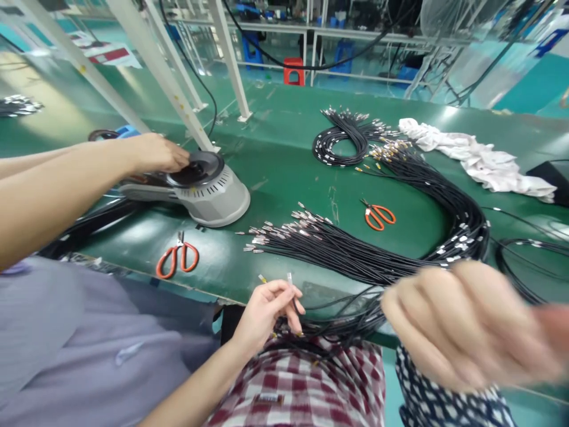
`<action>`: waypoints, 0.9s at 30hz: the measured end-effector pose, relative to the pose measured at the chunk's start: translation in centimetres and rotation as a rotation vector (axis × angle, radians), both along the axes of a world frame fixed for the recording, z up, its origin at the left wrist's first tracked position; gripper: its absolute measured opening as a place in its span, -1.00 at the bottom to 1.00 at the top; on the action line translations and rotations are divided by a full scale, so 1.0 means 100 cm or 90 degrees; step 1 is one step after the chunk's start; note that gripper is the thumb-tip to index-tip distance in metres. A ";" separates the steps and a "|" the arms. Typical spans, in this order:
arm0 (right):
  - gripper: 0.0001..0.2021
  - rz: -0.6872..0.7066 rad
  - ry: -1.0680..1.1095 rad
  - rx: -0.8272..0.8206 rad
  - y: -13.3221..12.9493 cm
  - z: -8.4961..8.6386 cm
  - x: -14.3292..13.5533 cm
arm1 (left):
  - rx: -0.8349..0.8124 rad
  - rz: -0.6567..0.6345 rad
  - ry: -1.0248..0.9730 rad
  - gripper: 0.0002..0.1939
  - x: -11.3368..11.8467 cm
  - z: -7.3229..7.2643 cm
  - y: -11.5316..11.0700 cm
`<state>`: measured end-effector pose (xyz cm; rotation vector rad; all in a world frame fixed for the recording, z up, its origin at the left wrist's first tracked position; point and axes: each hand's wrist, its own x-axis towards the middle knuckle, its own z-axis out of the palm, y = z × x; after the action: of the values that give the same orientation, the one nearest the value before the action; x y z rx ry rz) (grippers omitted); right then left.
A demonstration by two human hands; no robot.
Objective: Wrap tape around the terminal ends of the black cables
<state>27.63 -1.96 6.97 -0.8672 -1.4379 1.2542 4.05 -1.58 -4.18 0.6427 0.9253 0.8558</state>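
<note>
My left hand is closed on thin black cable ends above my lap, with a small clear connector tip and a yellow-marked tip sticking up by the fingers. Raised close to the camera at the right, my right hand is curled into a fist and blurred; what it holds, if anything, cannot be made out. Loose black cables lie across my checkered apron and the bench edge. Behind them a thick bundle of black cables curves over the green bench.
Orange-handled snips lie mid-bench, another pair at the left front. A coiled cable bundle and white cloth are farther back. At left, a co-worker's hand touches a grey round machine. White posts rise nearby.
</note>
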 end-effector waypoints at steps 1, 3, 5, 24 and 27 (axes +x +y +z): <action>-0.46 -0.010 0.021 -0.015 0.012 -0.005 -0.007 | 0.006 -0.004 0.000 -0.68 0.000 0.000 0.000; -0.61 0.002 -0.040 -0.086 0.036 -0.021 -0.022 | 0.022 -0.010 0.007 -0.69 0.000 0.000 0.002; -0.72 0.064 -0.174 -0.153 0.055 -0.043 -0.037 | 0.027 -0.012 0.020 -0.71 0.000 0.000 0.005; -0.67 0.084 -0.046 -0.260 0.142 -0.060 -0.132 | 0.092 0.018 -0.043 -0.50 0.001 -0.034 0.028; -0.74 0.066 0.039 -0.324 0.165 -0.045 -0.186 | 0.104 0.015 -0.044 -0.49 0.001 -0.039 0.029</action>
<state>9.01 14.52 2.50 -1.0850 -1.1400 1.7507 4.11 1.29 -8.12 0.7387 0.8073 0.9756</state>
